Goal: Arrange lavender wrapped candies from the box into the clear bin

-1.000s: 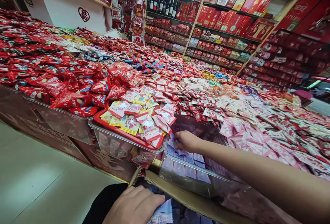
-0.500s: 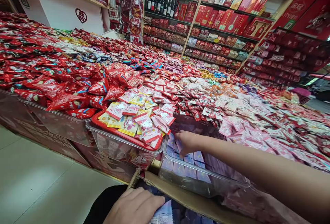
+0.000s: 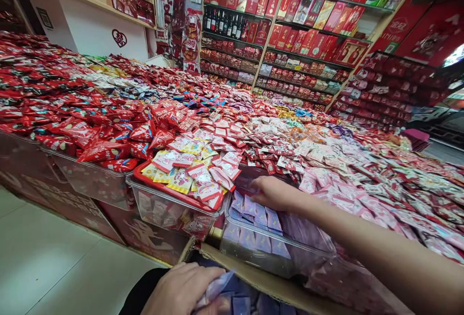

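Observation:
At the bottom, my left hand (image 3: 184, 286) is over an open cardboard box (image 3: 253, 279), its fingers closed round a pale purple wrapped packet (image 3: 219, 285). More purple packets (image 3: 241, 305) lie in the box below it. My right hand (image 3: 270, 193) reaches into a clear plastic bin (image 3: 253, 257), above rows of small purple packets (image 3: 261, 216). Its fingers point toward the bin's far side and are partly hidden and blurred, so whether they hold anything does not show.
Left of the bin, a red tray (image 3: 145, 175) of pink and yellow packets sits on another clear bin (image 3: 163, 208). Red pouches (image 3: 105, 150) heap up further left. Pink packets (image 3: 333, 192) lie right of my right arm. Behind stand shelves (image 3: 253, 59) with bottles and red boxes.
My right hand has risen and moved toward the far side of the bin, uncovering purple packets. My left hand has closed round a packet from the box. The view has shifted slightly.

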The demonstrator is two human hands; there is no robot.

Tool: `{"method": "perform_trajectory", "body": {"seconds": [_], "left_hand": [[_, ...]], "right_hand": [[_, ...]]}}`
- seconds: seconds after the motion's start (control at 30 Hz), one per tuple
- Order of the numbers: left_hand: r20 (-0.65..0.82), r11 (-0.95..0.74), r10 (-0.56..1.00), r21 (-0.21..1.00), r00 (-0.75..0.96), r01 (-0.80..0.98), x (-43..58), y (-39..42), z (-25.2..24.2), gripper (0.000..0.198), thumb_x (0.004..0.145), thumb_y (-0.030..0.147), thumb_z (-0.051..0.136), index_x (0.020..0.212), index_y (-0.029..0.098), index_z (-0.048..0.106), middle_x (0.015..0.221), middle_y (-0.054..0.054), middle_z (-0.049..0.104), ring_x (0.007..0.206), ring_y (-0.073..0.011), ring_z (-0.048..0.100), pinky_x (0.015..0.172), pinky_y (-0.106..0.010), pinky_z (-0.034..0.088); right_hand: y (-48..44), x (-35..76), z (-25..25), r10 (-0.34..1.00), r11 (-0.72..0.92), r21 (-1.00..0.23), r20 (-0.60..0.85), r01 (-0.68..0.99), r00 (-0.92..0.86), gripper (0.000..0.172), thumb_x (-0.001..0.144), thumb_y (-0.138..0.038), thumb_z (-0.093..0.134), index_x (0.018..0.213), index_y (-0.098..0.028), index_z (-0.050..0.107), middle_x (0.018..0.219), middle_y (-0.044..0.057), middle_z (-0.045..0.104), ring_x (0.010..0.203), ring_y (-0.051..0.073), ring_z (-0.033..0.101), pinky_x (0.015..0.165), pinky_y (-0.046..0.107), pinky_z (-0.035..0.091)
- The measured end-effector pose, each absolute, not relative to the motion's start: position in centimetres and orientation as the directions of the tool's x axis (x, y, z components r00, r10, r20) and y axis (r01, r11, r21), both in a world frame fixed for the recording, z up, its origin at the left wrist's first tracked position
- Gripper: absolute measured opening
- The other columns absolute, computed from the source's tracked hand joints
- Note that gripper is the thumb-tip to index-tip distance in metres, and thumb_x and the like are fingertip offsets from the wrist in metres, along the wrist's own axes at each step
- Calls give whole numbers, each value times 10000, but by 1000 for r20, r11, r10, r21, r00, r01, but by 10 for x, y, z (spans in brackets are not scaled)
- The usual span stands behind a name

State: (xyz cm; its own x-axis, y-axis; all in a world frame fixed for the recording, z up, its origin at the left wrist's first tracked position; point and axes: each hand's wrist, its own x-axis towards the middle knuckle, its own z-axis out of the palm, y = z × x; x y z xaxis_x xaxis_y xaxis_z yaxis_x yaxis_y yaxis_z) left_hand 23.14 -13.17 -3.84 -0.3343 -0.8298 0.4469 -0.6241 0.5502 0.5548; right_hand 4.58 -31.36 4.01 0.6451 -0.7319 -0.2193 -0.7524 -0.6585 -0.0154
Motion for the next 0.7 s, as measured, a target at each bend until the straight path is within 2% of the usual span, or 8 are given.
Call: {"method": "perform_trajectory", "body": {"seconds": [0.03,0.1,0.17,0.27,0.4,0.5,0.6,0.7], "left_hand": [[382,486,-874,671,-301,-560,230,-130,-35,205,778,327,538,948,214,553,789,3,647,695,-136,598,619,-186,449],[174,262,-946,906,-273,-332,223,-126,-23,211,818,375,459,858,192,555,746,0,620,649,-123,571,578,-182,438],[-31,-12,-941,998,-337,-57,212,-123,-8,308,832,444,397,821,168,533,682,3,590,553,-93,526,503,-165,408],[-113,-186,-900,973,-422,136,191,-120,14,406,802,521,396,883,144,522,644,-7,599,470,-75,495,453,-158,369],[-183,-251,-915,956,-361,152,169,-116,28,503,809,561,315,835,117,549,568,-24,613,425,-95,511,440,-180,369],[-220,-304,-921,921,-321,243,160,-114,27,497,816,551,321,832,113,555,604,-32,628,450,-99,535,478,-190,378],[-241,-394,-895,821,-375,414,157,-112,23,489,844,527,282,965,129,540,727,-52,639,532,-96,566,520,-187,371],[-248,-431,-883,764,-398,481,153,-110,23,415,845,474,357,980,129,545,792,-73,637,601,-103,577,549,-189,373]], "right_hand": [[-300,41,53,-733,-659,-93,-141,-746,666,286,791,-307,471,999,-147,582,974,91,629,847,182,576,721,256,421],[-265,32,76,-727,-646,-349,10,-679,687,250,815,-318,438,943,-176,599,880,49,648,763,153,579,674,244,432],[-229,25,90,-712,-601,-568,60,-563,700,245,803,-355,464,929,-197,603,853,32,647,740,149,574,649,241,438],[-190,16,93,-696,-519,-714,33,-470,718,193,781,-334,507,855,-186,607,777,14,628,683,128,546,593,218,423],[-175,3,78,-728,-400,-823,17,-404,685,191,795,-282,484,674,-148,548,585,-30,492,544,76,429,494,179,357],[-172,-7,70,-785,-331,-870,39,-365,618,214,800,-323,476,680,-150,513,558,-44,437,498,65,380,445,174,317],[-167,-17,65,-839,-276,-907,66,-318,540,249,808,-382,452,697,-162,488,530,-52,422,446,61,360,412,181,296],[-164,-24,60,-853,-282,-903,81,-324,515,255,806,-393,452,706,-163,496,529,-47,426,449,68,377,414,188,310]]}}
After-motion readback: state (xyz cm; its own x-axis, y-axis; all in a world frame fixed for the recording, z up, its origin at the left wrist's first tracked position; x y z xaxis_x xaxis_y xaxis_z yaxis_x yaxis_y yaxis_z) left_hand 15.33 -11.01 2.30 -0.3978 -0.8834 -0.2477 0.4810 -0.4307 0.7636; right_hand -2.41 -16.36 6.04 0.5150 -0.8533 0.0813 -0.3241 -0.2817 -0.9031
